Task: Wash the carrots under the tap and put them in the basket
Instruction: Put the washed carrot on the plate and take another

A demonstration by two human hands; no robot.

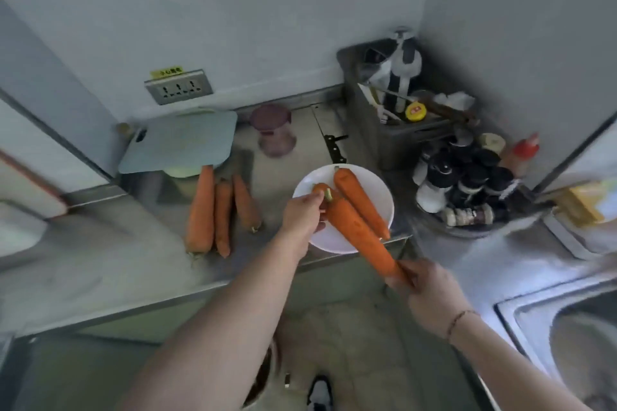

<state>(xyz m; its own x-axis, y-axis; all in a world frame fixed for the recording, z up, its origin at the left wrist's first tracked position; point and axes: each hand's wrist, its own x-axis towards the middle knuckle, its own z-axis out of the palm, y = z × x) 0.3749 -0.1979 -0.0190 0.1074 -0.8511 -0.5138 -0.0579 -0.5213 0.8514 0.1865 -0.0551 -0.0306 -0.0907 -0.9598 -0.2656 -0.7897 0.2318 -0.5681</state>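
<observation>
The right hand (422,287) grips the thin tip of a long carrot (359,233), fingers curled round it, while the fat stem end of that carrot reaches up over the plate (307,187). The left hand (305,213) is at the plate's left edge, fingers closed on the top of a smaller carrot (319,188), most of which is hidden behind the knuckles, so how firm that hold is I cannot tell. A third carrot (360,202) lies loose on the plate, just beside the long one. Three more carrots (217,210) lie on the steel counter (100,243) to the left, near a blue board (180,140). The sink (567,327) is at the lower right; no tap or basket shows in view. The likely trouble: the long carrot is held only by its narrow end, so its heavy end may droop, twist out of the fingers, or knock the loose carrot off the plate. The plate sits close to the counter's front edge, perhaps overhanging it, and a drag or bump from either hand could tip it to the floor. Carrying two carrots at once toward the sink past the spice jars (467,183) also risks clipping them, and wet carrots will slip more readily still
</observation>
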